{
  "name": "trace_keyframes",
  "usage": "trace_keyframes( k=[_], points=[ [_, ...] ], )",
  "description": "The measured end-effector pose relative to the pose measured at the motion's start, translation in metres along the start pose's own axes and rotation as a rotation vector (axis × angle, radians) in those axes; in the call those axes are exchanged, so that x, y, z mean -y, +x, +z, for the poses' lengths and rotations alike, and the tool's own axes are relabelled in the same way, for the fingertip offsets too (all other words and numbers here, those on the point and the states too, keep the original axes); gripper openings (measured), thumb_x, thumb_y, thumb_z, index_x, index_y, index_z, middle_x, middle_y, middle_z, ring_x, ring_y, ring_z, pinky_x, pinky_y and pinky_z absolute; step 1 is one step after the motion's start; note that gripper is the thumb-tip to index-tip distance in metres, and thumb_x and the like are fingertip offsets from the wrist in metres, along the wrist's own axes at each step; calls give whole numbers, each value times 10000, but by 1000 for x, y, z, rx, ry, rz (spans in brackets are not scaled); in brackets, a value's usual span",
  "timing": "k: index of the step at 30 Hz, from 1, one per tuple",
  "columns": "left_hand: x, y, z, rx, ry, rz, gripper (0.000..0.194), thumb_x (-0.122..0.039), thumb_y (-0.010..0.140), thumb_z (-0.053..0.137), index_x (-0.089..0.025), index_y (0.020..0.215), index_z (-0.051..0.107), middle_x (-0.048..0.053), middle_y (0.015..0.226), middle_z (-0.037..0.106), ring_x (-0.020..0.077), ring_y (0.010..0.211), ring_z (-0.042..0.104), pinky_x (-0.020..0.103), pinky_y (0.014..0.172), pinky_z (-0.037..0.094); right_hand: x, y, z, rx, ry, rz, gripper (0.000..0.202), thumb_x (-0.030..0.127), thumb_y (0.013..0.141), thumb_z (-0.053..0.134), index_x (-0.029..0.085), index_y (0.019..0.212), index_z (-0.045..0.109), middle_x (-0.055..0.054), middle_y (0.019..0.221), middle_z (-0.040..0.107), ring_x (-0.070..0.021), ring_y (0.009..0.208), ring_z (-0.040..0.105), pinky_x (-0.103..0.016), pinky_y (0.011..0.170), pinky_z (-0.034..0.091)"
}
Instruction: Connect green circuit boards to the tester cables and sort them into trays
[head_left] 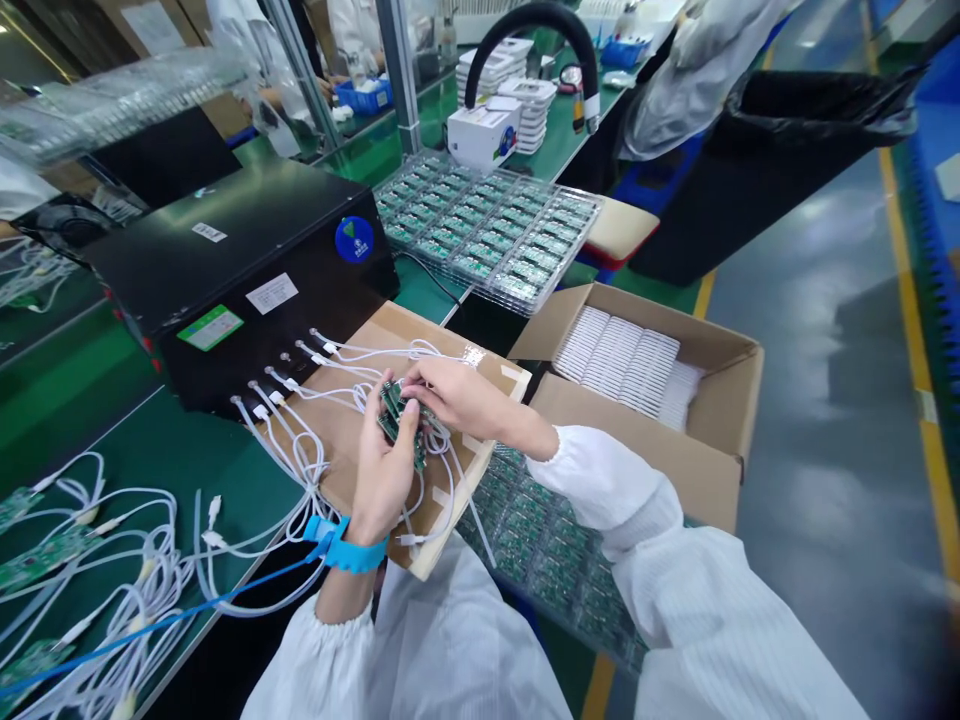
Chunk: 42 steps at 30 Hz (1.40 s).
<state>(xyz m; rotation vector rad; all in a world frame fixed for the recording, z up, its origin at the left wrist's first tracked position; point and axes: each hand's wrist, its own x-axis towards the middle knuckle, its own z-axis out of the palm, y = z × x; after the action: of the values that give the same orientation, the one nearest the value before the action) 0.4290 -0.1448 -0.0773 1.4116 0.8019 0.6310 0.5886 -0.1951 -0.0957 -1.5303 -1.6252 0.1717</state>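
Observation:
My left hand [386,465], with a blue wrist strap [349,548] at its wrist, is closed around several green circuit boards [391,412]. From the right, my right hand [450,395] reaches over with its fingers pinched at the upper end of those boards. Its fingertips partly hide what they grip. Both hands are above a tan cardboard sheet [352,365]. White cables [300,455] lie across the sheet, and several of them plug into the front of a black box [247,270].
Clear trays of circuit boards [487,225] stand beyond the sheet. A cardboard carton [712,450] to the right holds rows of white pieces [622,365]. Another board tray [547,540] sits below my right arm. Loose cables [142,580] with boards cover the left bench. Behind is a black-lined bin [765,170].

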Motion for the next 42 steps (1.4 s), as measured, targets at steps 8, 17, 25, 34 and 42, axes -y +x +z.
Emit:
trace_keyframes(
  k=[8, 17, 25, 34, 42],
  points=[
    [11, 16, 16, -12, 228, 246, 459, -484, 1014, 548, -220, 1384, 481, 125, 1413, 575, 232, 1352, 544, 389, 1193, 388, 8, -5, 15, -185, -77, 123, 298, 346, 1123, 307, 170, 1032, 530, -95, 982, 657, -204, 904, 647, -350, 832, 522],
    [9, 14, 24, -62, 423, 278, 421, -421, 1043, 470, -204, 1403, 435, 155, 1402, 558, 243, 1305, 560, 429, 1155, 422, 6, -11, 14, -294, 139, 257, 240, 380, 1114, 321, 213, 1010, 460, -50, 897, 673, -170, 785, 668, -322, 773, 519],
    [16, 21, 14, -230, 278, 163, 387, -417, 993, 538, -189, 1305, 523, 133, 1287, 614, 244, 1210, 607, 426, 1117, 461, 3, -31, -13, -173, -21, 177, 426, 521, 1092, 358, 189, 916, 559, -91, 913, 669, -218, 936, 644, -408, 908, 531],
    [17, 26, 18, -232, -60, 258, 371, -345, 943, 601, -222, 1275, 487, 66, 1057, 691, 195, 882, 730, 345, 798, 607, 12, -62, 4, -3, -295, -1, 279, 311, 1075, 477, 136, 1130, 687, -95, 1015, 730, -231, 1125, 603, -585, 1257, 309],
    [-42, -1, 4, -213, -225, -118, 275, -264, 890, 608, -232, 1160, 650, 24, 971, 754, 195, 891, 736, 336, 758, 653, 30, -67, 3, 112, -270, 124, 411, 332, 1056, 537, 194, 1442, 576, -127, 1243, 653, -282, 1489, 347, -654, 1267, 219]
  ],
)
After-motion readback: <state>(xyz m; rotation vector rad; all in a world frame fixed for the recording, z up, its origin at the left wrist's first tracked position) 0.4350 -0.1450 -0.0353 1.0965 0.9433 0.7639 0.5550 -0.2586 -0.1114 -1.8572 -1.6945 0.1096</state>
